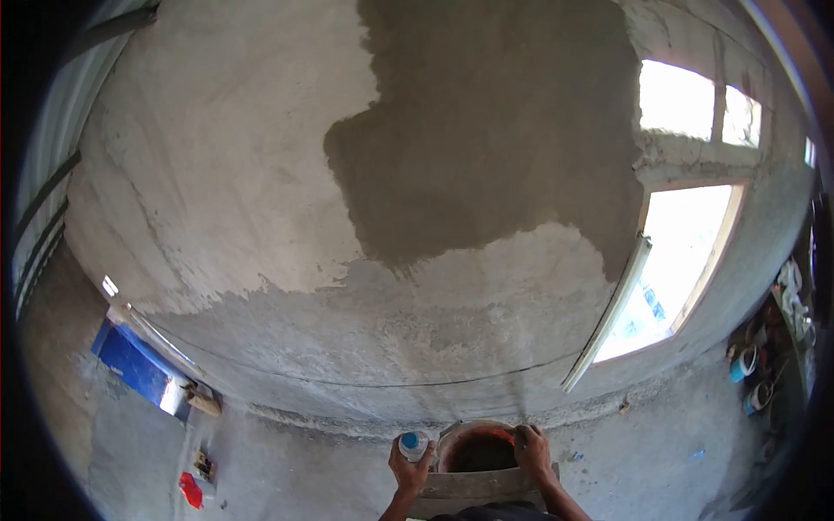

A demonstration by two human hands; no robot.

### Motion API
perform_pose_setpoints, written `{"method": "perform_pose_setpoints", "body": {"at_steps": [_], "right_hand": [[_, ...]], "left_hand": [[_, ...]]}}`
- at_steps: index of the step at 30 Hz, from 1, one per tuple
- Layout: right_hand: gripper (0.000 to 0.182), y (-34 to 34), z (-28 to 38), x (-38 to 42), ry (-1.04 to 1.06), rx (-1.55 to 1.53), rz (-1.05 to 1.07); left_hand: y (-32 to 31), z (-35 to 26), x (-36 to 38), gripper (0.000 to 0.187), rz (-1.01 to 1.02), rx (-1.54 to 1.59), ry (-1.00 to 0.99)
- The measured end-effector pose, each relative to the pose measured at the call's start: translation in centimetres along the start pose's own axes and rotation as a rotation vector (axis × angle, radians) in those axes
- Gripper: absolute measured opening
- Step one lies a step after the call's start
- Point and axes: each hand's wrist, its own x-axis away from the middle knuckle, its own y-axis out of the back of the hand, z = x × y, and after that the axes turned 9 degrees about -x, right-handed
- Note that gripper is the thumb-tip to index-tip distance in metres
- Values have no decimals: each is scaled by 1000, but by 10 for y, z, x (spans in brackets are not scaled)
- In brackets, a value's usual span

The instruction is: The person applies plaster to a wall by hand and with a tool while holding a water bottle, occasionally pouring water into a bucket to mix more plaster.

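My left hand (407, 473) is wrapped around a clear plastic bottle (420, 454) with a blue cap, held upright just left of a round bucket (445, 458). The bucket has a reddish inner wall, with dark material lying inside. My right hand (533, 453) is closed at the bucket's right rim, its fingers curled. What those fingers hold is hidden. Below the bucket there is a grey board (473, 483), close in front of my body.
Ahead rises a plastered wall (217, 156) with a large dark, wet-looking patch (486, 130). A window opening (678, 260) with a leaning strip (608, 313) is on the right. On the floor are a red object (191, 491) and paint buckets (744, 365). A blue panel (139, 365) stands left.
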Motion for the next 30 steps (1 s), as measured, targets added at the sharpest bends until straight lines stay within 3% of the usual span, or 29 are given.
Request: {"method": "perform_pose_setpoints", "body": {"at_steps": [2, 4, 5, 6, 7, 15, 20, 30], "right_hand": [[15, -4, -5, -3, 4, 5, -3], [15, -7, -23, 1, -30, 6, 75], [16, -5, -20, 1, -20, 17, 64], [17, -14, -40, 5, 34, 52, -15], [20, -9, -30, 4, 56, 10, -45], [13, 8, -15, 3, 1, -168, -336], [15, 10, -8, 3, -24, -183, -279], [18, 4, -6, -1, -26, -81, -159]], "left_hand": [[-5, 2, 9, 47, 33, 12, 63], [-12, 13, 16, 50, 77, -82, -69], [-18, 21, 20, 53, 105, -115, -45], [-23, 22, 21, 50, 44, -196, -147], [-20, 11, 19, 51, 137, -198, -30], [-15, 4, 20, 46, 94, -106, -9], [-16, 1, 19, 42, -8, -89, 49], [-16, 14, 22, 39, 5, 2, 80]]}}
